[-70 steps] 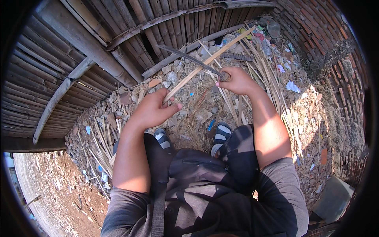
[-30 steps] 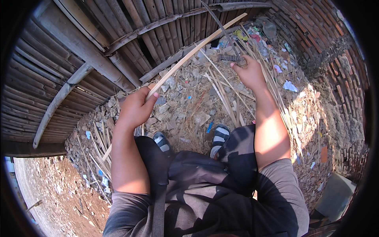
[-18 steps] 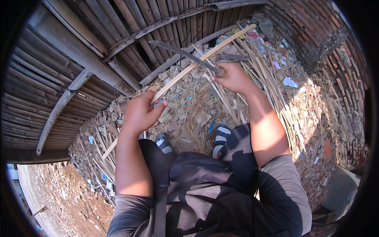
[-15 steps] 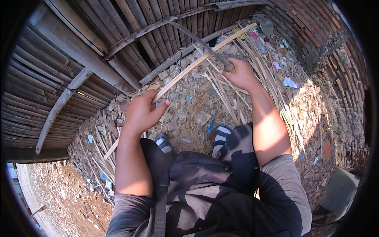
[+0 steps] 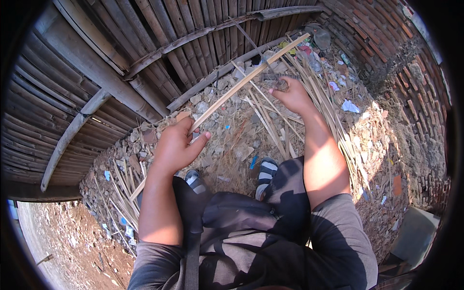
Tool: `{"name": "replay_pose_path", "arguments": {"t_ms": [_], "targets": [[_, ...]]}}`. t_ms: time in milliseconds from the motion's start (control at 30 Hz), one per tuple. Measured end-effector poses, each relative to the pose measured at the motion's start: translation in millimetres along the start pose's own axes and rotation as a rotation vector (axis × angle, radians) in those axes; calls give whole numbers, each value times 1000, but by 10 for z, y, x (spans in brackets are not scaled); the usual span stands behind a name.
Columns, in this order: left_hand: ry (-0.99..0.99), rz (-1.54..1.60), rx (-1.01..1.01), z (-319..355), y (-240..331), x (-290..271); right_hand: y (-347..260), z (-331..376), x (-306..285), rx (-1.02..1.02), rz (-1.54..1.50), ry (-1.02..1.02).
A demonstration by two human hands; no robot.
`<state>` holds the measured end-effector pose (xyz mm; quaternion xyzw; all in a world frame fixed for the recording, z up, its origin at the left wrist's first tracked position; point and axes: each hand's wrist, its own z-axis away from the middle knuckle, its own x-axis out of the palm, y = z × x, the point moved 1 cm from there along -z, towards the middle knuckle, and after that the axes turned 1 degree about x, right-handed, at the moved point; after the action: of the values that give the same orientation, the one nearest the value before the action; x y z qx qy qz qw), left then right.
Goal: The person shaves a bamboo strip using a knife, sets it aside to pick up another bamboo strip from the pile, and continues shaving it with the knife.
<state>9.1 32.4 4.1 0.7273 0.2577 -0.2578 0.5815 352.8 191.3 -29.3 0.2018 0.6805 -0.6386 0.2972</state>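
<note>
A long pale bamboo strip (image 5: 249, 79) slants up to the right across the middle. My left hand (image 5: 178, 145) is closed around its lower part, with the thumb stretched along the near side. My right hand (image 5: 294, 95) grips the handle of a long, thin, dark-bladed knife (image 5: 249, 39), whose blade points up and to the left. In this view the blade crosses the strip near its far end; whether the two touch I cannot tell. The fingers of my right hand hide most of the handle.
Cut bamboo strips (image 5: 333, 125) lie in a bundle at right, with more strips (image 5: 123, 186) at left. Rubble and litter (image 5: 222, 111) cover the ground. A bamboo slat wall (image 5: 193, 38) rises ahead, and a brick wall (image 5: 415, 101) stands at right.
The knife blade has swung so that its tip sits farther right and higher. My left hand and the strip's lower part have dropped slightly in view.
</note>
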Motion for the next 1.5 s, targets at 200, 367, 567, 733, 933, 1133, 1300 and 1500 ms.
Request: {"name": "replay_pose_path", "arguments": {"t_ms": [200, 367, 567, 733, 933, 1133, 1300, 1500], "targets": [[-109, -80, -126, 2, -92, 18, -668, 275, 244, -163, 256, -187], [-112, -67, -105, 37, -42, -11, -551, 204, 216, -285, 248, -305], [-160, -142, -99, 0, 21, -61, 118, -13, -48, 178, -77, 38], [-99, -72, -128, 5, -2, -42, -413, 203, 57, 26, 21, 3], [-94, -41, -100, 34, -121, -20, -900, 358, 266, -288, 470, -353], [-87, -64, -55, 18, 10, -120, -2, 18, 30, -139, 43, -44], [-126, -83, -51, 39, 46, -134, 211, -18, -147, 280, -122, 188], [-65, -19, -66, 25, -119, -13, -430, 177, 106, -36, 142, 73]]}}
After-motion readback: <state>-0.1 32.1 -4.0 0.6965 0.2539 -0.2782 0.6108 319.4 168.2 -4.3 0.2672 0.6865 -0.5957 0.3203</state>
